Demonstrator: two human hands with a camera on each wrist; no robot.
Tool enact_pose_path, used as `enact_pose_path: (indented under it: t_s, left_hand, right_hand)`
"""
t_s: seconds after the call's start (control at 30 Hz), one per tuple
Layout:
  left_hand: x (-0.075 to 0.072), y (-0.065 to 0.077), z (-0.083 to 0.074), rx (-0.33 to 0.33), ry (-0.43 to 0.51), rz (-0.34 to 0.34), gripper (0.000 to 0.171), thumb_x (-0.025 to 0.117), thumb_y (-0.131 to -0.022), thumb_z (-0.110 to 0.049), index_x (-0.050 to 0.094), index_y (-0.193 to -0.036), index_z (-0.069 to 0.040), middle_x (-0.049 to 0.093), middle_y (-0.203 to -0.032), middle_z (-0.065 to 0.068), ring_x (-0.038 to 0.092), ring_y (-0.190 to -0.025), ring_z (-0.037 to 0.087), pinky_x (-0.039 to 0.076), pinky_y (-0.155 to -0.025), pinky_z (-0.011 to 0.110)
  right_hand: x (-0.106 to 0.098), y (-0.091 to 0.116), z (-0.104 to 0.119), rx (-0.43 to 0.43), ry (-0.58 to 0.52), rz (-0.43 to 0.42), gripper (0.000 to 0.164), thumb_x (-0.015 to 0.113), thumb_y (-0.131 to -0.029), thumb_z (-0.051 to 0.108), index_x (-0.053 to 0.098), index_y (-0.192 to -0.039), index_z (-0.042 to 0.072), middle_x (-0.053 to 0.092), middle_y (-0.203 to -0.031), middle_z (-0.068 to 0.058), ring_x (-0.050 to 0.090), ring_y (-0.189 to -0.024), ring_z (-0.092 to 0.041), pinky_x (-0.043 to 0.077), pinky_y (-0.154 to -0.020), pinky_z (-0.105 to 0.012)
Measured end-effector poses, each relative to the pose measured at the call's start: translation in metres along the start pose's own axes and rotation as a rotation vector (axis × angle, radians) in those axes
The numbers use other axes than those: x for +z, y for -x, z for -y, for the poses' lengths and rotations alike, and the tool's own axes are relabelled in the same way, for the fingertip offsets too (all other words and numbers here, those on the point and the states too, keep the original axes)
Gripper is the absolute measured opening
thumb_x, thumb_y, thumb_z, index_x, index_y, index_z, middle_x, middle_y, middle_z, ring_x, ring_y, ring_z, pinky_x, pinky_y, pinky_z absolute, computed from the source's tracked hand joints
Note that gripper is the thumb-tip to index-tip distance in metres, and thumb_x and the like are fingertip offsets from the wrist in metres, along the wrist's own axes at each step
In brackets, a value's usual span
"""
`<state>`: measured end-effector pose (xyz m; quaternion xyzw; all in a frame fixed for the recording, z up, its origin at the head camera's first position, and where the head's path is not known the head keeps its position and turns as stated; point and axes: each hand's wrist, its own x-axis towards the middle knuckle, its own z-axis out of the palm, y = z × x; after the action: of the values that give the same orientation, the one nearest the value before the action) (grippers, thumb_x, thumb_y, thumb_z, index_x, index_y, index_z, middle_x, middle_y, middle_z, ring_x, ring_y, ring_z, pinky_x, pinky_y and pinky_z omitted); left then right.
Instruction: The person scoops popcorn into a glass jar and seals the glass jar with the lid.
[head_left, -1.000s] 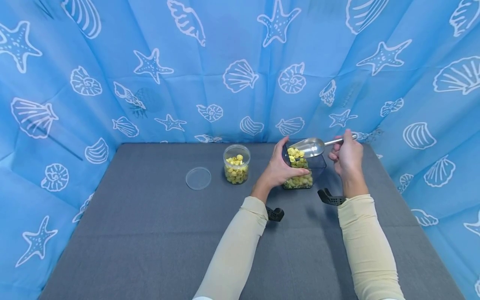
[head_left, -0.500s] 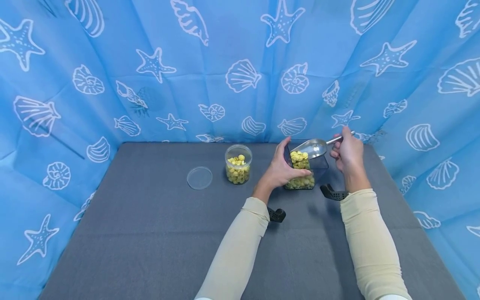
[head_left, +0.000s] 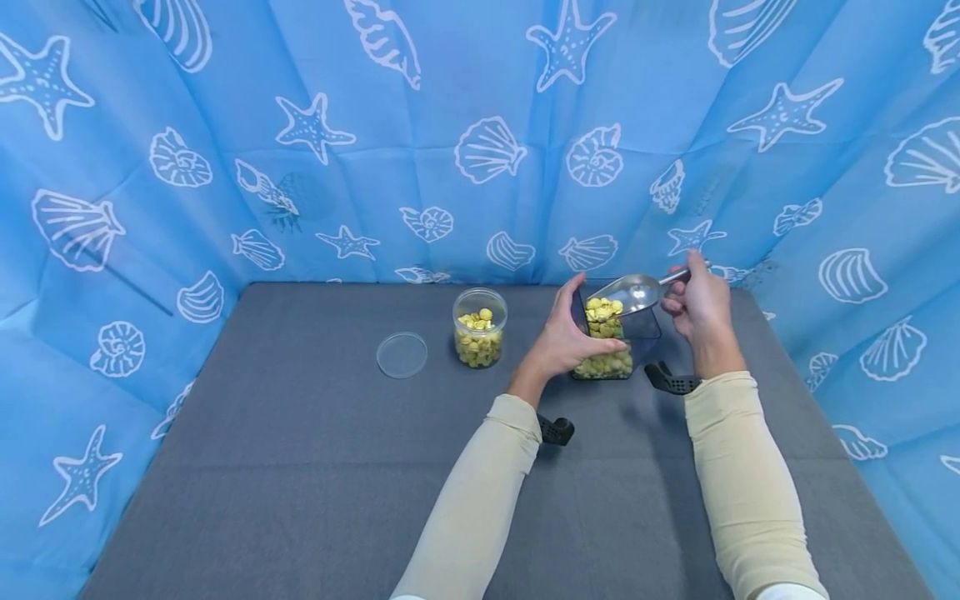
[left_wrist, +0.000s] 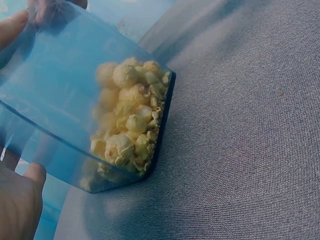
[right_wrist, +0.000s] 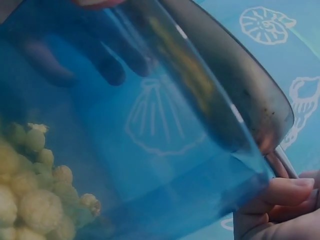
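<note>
My left hand (head_left: 561, 337) grips a clear, dark-tinted square container (head_left: 643, 333) by its left side, thumb across the front and fingers toward the back rim. Popcorn (left_wrist: 130, 120) fills the container's lower part, seen through its wall. In the right hand (head_left: 701, 304) is the handle of a metal scoop (head_left: 636, 293), pinched between thumb and curled fingers. The scoop lies at the container's mouth, its tip pointing left, with yellow popcorn at its front. From the right wrist view, the scoop (right_wrist: 250, 90) shows just behind the container's near rim.
Left of the container stands a round clear jar (head_left: 480, 350), uncovered and partly filled with popcorn. A round clear lid (head_left: 401, 356) lies flat beside it on the grey tablecloth (head_left: 315, 500). A blue curtain (head_left: 420, 92) with shell prints encloses the back and sides.
The scoop's handle has risen slightly, so it slopes a little more toward the container. My left hand keeps its grip. The whole view has shifted slightly.
</note>
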<state>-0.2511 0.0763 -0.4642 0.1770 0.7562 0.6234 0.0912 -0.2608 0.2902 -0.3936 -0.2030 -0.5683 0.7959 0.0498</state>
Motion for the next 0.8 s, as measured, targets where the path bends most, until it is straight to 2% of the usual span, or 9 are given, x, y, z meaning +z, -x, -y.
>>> enact_pose_path:
  t_s: [0.1,0.3,0.5,0.8]
  left_hand:
    - [0.0,0.0,0.0,-0.005,0.002,0.005,0.116,0.092,-0.076,-0.031,0.013,-0.16,-0.047,0.016,-0.17,-0.006,0.022,-0.158,0.025,0.034,-0.121,0.055]
    - [0.0,0.0,0.001,0.001,0.011,0.01,0.117,0.092,-0.076,-0.031,0.013,-0.162,-0.041,0.016,-0.17,-0.006,0.023,-0.157,0.027,0.036,-0.119,0.057]
    - [0.0,0.001,0.001,0.006,0.019,0.015,0.117,0.092,-0.076,-0.033,0.012,-0.161,-0.044,0.015,-0.17,-0.006,0.022,-0.158,0.029,0.036,-0.119,0.056]
    - [-0.001,0.001,0.002,-0.006,0.025,0.023,0.117,0.091,-0.077,-0.033,0.011,-0.162,-0.044,0.013,-0.17,-0.007,0.022,-0.157,0.032,0.039,-0.117,0.057]
  right_hand:
    - [-0.002,0.0,0.001,-0.002,-0.04,0.014,0.044,0.042,-0.107,0.048,0.057,-0.093,0.009,0.041,-0.057,0.007,0.029,-0.042,-0.004,0.032,-0.041,-0.019]
    - [-0.007,0.002,0.005,0.003,-0.096,0.011,0.041,0.043,-0.107,0.048,0.054,-0.096,0.01,0.039,-0.057,0.007,0.03,-0.044,-0.005,0.031,-0.042,-0.02]
    - [-0.012,0.002,0.008,0.012,-0.141,-0.01,0.039,0.044,-0.106,0.049,0.052,-0.102,0.01,0.038,-0.059,0.007,0.03,-0.046,-0.005,0.031,-0.043,-0.02]
    - [-0.01,0.005,0.002,0.057,-0.179,0.017,0.04,0.043,-0.106,0.049,0.051,-0.105,0.01,0.038,-0.058,0.006,0.031,-0.049,-0.007,0.031,-0.043,-0.02]
